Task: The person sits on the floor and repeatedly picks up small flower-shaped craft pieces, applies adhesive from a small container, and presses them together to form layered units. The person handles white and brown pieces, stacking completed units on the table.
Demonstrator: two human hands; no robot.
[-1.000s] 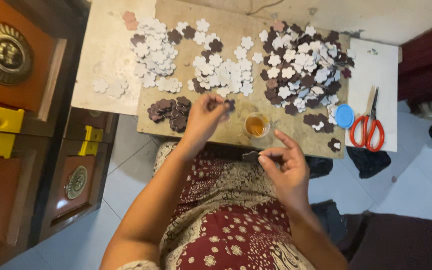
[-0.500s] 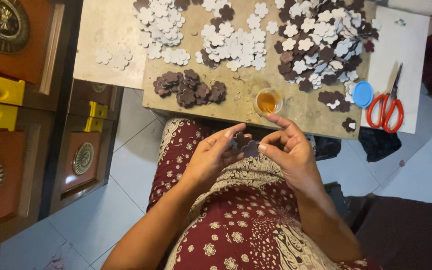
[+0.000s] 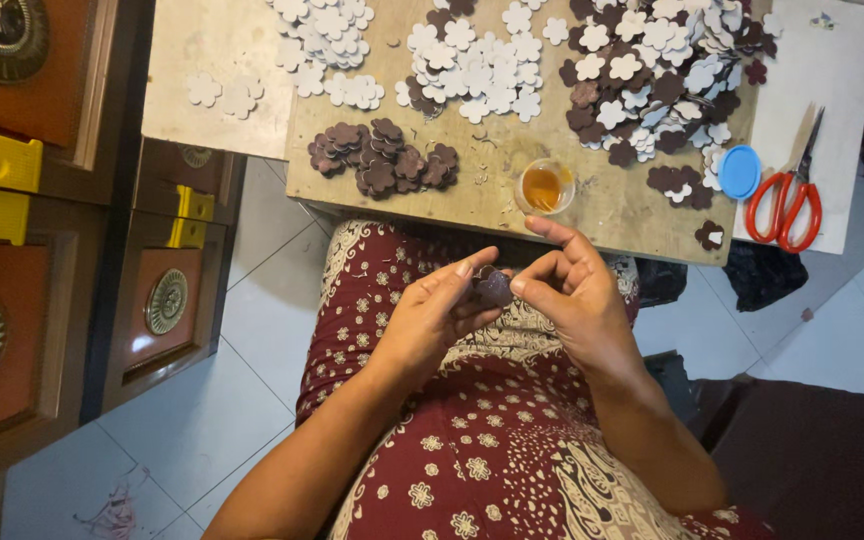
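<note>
Big wooden tabletop point(image 3: 512, 200) is carrying heaps of white and brown flower cutouts point(image 3: 652, 70), red scissors point(image 3: 787, 195), and a small cup of amber glue point(image 3: 544, 186). Left hand point(image 3: 432, 320) and right hand point(image 3: 572, 295) are both pinching one dark flower piece point(image 3: 494, 287) over the lap. Loose fingers could drop it onto the floor, I reckon.
</note>
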